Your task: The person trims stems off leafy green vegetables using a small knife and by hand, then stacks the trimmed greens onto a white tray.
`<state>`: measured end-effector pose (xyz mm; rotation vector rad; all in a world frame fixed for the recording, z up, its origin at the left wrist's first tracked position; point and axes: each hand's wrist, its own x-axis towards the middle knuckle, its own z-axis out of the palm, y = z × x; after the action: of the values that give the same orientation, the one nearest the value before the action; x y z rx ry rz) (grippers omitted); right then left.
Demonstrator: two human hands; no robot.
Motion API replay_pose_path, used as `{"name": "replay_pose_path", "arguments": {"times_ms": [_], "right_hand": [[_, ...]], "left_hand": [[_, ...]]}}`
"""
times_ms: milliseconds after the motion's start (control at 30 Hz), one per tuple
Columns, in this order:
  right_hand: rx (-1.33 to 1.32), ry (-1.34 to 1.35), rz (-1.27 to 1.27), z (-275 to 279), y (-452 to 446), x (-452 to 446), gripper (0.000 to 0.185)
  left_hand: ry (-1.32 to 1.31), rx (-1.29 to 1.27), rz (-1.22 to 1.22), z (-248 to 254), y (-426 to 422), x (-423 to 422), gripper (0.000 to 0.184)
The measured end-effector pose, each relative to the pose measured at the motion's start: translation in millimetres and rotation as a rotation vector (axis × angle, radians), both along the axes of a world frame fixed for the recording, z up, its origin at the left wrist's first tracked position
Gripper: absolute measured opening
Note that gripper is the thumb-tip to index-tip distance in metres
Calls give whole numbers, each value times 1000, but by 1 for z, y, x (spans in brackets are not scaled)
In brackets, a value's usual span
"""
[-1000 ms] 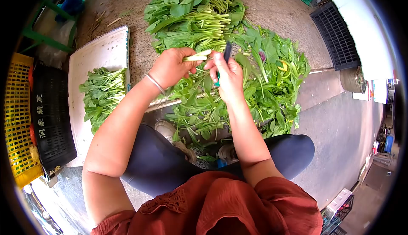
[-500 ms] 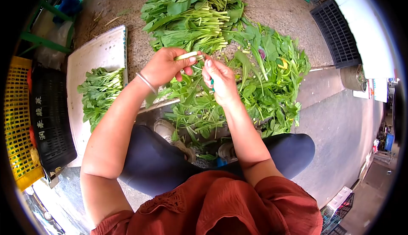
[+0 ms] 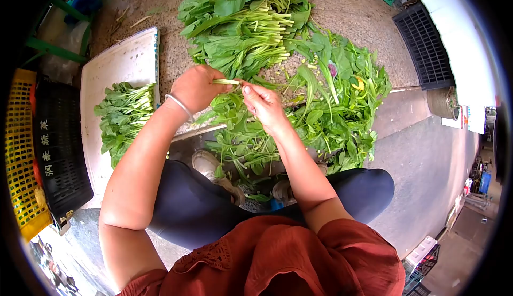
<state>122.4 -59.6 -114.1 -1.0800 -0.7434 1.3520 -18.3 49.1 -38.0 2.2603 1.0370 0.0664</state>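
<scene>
My left hand, with a bangle at its wrist, is closed around pale green stems whose cut ends point right. Close to those ends is my right hand, its fingers pressed together; what it holds is hidden in this view. Beyond both hands lies a large pile of leafy greens, stems facing right. Loose leaves spread over the ground to the right and below my hands. A smaller bunch of greens rests on a white foam board at the left.
Yellow and black crates stand at the far left, below a green frame. Another black crate leans by a white foam box at the right. My shoes are just below the loose leaves.
Both hands have shifted left, with the stems in my left hand. The dark blade and green handle seen earlier at my right hand no longer show.
</scene>
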Motion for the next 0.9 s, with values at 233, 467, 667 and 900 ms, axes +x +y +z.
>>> {"name": "replay_pose_path", "arguments": {"times_ms": [233,467,667,900], "right_hand": [[-210,-1,-9,-18,0,21,40],[-281,-6,-644,-28,90,92,35],[-461,133,-645,-45,124,94,21],[-196,251,-650,-64,68,78,19]], "left_hand": [[-62,27,140,20,8,-6,25],[-323,-168,279,11,24,-6,29],[-191,-146,308,13,37,-13,28],[-181,-154,365,15,35,-15,30]]}}
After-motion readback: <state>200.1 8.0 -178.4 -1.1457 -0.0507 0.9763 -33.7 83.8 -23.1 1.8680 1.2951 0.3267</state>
